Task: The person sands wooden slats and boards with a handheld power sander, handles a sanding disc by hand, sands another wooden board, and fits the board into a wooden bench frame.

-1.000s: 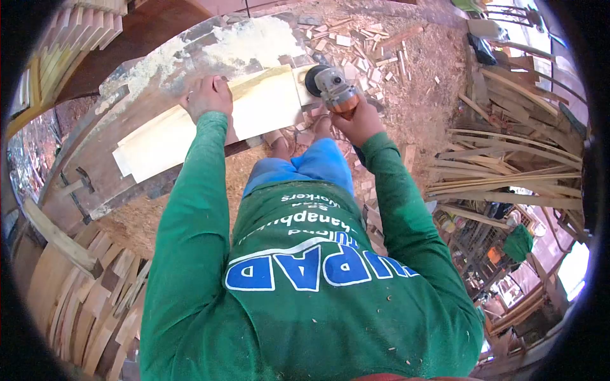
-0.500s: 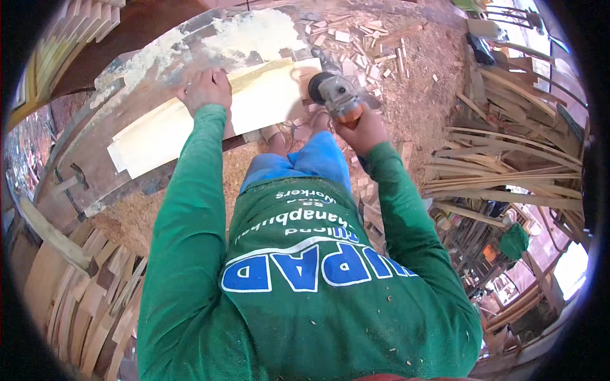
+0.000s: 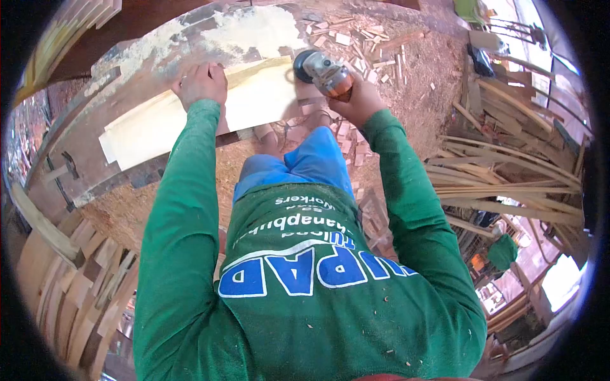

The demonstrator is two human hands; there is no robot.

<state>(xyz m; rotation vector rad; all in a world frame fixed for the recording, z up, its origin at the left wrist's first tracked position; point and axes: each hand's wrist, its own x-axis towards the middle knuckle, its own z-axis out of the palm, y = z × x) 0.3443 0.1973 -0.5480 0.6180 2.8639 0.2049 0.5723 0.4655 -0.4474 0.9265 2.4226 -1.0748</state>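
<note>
A pale, flat wooden board [image 3: 257, 101] lies at a slant on the worktable [image 3: 76, 143], with a notched left end. My left hand [image 3: 202, 86] is closed on the board's far edge, fingers curled; the fingertips are partly hidden. In my right hand [image 3: 361, 100] is an angle grinder [image 3: 330, 73] with an orange body, grey metal head and dark round disc. The disc is at the board's right end, tilted; whether it touches the wood I cannot tell.
Small wood offcuts [image 3: 362, 44] and sawdust lie beyond and right of the board. A hammer [image 3: 63, 168] rests on the table's left. Long curved wood strips [image 3: 508, 178] are stacked at right, more wood pieces [image 3: 82, 298] at lower left. My feet are under the table's near edge.
My right hand has brought the grinder left and slightly up, its disc now at the board's right end. The board and my left hand appear slightly further left in view.
</note>
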